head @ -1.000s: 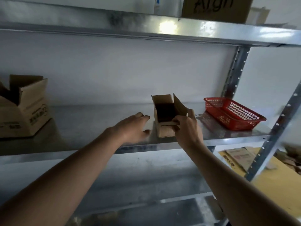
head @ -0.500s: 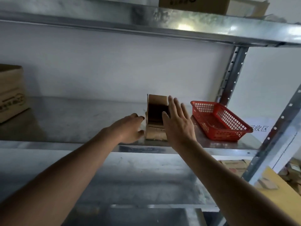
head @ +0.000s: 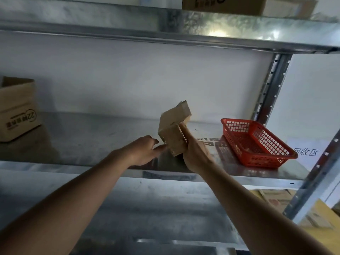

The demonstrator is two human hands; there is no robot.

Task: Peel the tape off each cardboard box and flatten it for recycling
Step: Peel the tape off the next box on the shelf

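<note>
A small brown cardboard box (head: 172,133) is tilted up off the metal shelf (head: 88,137), its flaps pointing up and to the right. My right hand (head: 195,153) grips its right side from below, thumb along the edge. Just left of the box, my left hand (head: 145,150) has its fingers stretched out, and the fingertips touch the box's lower left corner. A larger cardboard box (head: 17,109) with printed marks stands at the far left of the same shelf.
A red plastic basket (head: 255,142) sits on the shelf right of the small box. A steel upright (head: 270,87) rises behind it. Another box (head: 222,4) stands on the upper shelf. Flattened cardboard (head: 276,197) lies below at the right.
My right hand went from lying flat against the small box to gripping it and has lifted and tilted it off the shelf. My left hand has stretched its fingers toward the box's corner.
</note>
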